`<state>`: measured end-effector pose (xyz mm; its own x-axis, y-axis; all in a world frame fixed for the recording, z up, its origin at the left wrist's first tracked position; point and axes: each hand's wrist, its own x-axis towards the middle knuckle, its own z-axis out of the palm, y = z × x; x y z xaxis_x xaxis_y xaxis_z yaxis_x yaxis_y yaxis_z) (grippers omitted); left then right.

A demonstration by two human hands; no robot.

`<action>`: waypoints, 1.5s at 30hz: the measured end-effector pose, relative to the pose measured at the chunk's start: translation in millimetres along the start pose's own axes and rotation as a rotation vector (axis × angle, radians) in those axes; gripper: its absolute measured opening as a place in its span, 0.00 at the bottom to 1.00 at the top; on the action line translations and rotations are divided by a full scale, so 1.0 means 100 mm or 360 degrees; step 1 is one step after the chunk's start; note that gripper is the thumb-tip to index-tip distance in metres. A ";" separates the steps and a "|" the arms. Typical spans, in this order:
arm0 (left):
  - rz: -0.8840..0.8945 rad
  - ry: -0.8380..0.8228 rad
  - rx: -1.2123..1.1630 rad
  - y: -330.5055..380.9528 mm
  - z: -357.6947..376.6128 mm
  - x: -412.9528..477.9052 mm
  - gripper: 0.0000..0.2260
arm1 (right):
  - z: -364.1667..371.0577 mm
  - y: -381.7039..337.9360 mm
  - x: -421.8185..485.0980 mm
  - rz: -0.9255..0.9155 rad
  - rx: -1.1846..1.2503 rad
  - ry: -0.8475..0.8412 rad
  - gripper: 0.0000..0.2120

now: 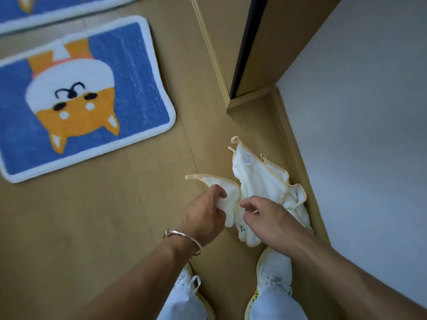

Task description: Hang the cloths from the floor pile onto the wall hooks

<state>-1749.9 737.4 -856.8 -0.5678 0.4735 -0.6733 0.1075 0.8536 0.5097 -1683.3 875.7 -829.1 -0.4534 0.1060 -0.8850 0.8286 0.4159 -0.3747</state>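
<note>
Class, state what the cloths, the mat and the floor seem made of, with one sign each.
Cloths: soft white terry, likely cotton; fuzzy nap, yellow edging. Mat: tufted pile, perhaps synthetic; plush, raised border. Floor: matte wood-look boards, possibly laminate; plank seams show.

Tan wood-look floor (pixel 92 227), blue shiba-dog mat (pixel 143 88) at left, edge of a second mat (pixel 46 10) at upper left, yellow-trimmed white cloths (pixel 261 179) heaped lower right of centre, white sneakers (pixel 275 271) at bottom.

A pile of cloths (pixel 261 181) lies on the floor (pixel 138 215) against the right-hand wall (pixel 358 135), just ahead of two shoes (pixel 275 269). The left grip (pixel 205 215) and right grip (pixel 268 218) are at its near end. A mat (pixel 80 100) lies well left, and a second mat (pixel 57 10) behind that.
</note>
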 end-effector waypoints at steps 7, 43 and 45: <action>0.0369 -0.0045 0.0225 0.78 -0.96 -1.03 0.19 | -0.43 -0.68 -1.10 -0.0057 -0.0085 0.0103 0.17; 0.1081 0.0566 0.0288 4.93 -4.93 -5.39 0.15 | -3.09 -2.87 -7.00 -0.1279 0.0013 0.0666 0.08; 0.1132 0.0545 0.0208 4.95 -5.02 -5.46 0.16 | -3.02 -2.97 -7.15 -0.1367 0.0141 0.0576 0.09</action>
<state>-1795.9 792.8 32.3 -0.5439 0.8391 0.0026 0.6210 0.4005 0.6738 -1704.4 948.8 -1.6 -0.9841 0.0753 -0.1610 0.1778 0.4136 -0.8929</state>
